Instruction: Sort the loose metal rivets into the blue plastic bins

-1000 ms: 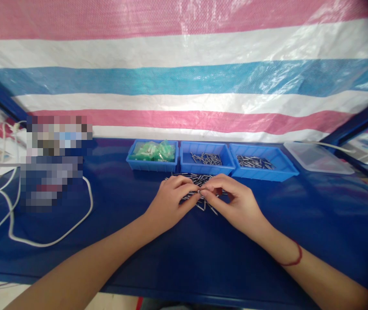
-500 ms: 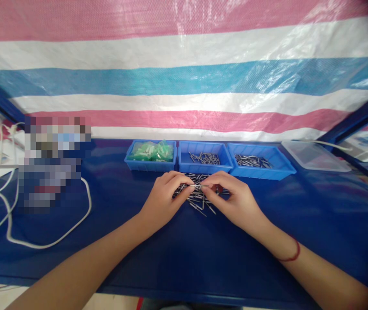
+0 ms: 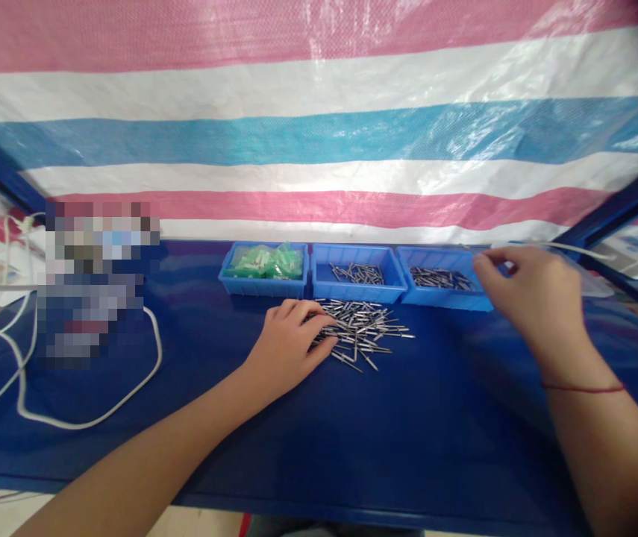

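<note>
A loose pile of small metal pins [image 3: 371, 328] lies on the blue table in front of three blue bins. My left hand [image 3: 288, 343] rests on the pile's left edge, fingers curled and pinched among the pins. My right hand [image 3: 536, 298] is raised at the right end of the right bin [image 3: 442, 300], which holds metal pins. Its thumb and forefinger are pinched together, and motion blur hides what they hold. The middle bin [image 3: 352, 292] holds a few pins. The left bin [image 3: 229, 280] holds green plastic parts.
A white cable [image 3: 145, 373] loops over the table's left side beside a blurred-out patch. A clear plastic tray [image 3: 595, 287] shows partly behind my right hand. A striped tarp [image 3: 319, 149] closes off the back, with blue frame posts at both sides.
My right hand left the pile, where both hands had pinched a pin together, and swung up and right to the right bin. My left hand stayed on the pile.
</note>
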{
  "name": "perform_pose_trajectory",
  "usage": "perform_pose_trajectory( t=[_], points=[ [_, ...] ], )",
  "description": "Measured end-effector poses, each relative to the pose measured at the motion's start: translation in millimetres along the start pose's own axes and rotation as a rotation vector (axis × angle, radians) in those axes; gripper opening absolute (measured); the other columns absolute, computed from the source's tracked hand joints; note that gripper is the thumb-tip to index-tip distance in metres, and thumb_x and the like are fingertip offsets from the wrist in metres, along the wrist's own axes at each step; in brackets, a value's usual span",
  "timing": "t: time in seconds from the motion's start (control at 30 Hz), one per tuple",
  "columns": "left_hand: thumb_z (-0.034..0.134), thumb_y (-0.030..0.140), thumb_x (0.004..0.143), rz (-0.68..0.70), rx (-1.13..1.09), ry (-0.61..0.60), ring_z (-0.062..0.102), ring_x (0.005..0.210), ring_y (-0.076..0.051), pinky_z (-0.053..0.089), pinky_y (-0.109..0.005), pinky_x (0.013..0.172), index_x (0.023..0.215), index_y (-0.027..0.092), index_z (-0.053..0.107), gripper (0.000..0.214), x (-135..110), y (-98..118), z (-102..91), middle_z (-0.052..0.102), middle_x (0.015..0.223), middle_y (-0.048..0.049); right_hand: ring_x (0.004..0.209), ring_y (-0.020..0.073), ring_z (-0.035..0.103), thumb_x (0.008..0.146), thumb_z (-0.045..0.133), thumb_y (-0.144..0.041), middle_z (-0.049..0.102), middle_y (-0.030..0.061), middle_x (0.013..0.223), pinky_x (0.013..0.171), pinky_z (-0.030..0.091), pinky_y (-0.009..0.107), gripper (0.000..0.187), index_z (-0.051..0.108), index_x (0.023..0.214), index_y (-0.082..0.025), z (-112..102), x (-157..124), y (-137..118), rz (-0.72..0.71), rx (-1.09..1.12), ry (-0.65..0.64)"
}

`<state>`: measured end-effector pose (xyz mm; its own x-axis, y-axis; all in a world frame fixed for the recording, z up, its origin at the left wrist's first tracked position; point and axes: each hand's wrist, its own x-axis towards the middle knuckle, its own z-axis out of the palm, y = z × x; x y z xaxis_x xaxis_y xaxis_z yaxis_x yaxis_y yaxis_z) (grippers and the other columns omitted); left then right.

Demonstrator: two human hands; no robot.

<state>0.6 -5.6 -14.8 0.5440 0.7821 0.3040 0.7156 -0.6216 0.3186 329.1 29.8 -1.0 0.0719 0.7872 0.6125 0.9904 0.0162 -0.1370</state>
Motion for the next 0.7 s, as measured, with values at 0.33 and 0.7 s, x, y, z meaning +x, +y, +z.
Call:
perform_pose_trajectory(
  t=[0.33,0.7],
  points=[
    [0.053,0.031,0.091,0.016,0.073,-0.066,0.049,0.102,-0.022,0.032,-0.037,0.083,0.095,0.023,0.067,0.017,0.9,-0.2,0.7,0.063,0.110,-0.0037,0.080,0.0283,0.060,0.084,0.054,-0.036,0.068,0.0138,0.085,0.067,0.041,0.038,0.026,0.069,0.091,-0.016,10.9,-5.2,-21.8,0.017,-0.031,-0.037],
    [0.050,0.029,0.093,-0.005,-0.084,0.019,0.055,0.096,-0.017,0.034,-0.033,0.083,0.095,0.021,0.062,0.015,3.8,1.7,-0.1,0.067,0.101,-0.0019,0.090,0.0222,0.061,0.084,0.061,-0.034,0.068,0.0068,0.094,0.083,0.047,0.039,0.017,0.066,0.095,-0.022,-6.8,-31.4,-96.9,-0.383,0.709,-0.315]
  ],
)
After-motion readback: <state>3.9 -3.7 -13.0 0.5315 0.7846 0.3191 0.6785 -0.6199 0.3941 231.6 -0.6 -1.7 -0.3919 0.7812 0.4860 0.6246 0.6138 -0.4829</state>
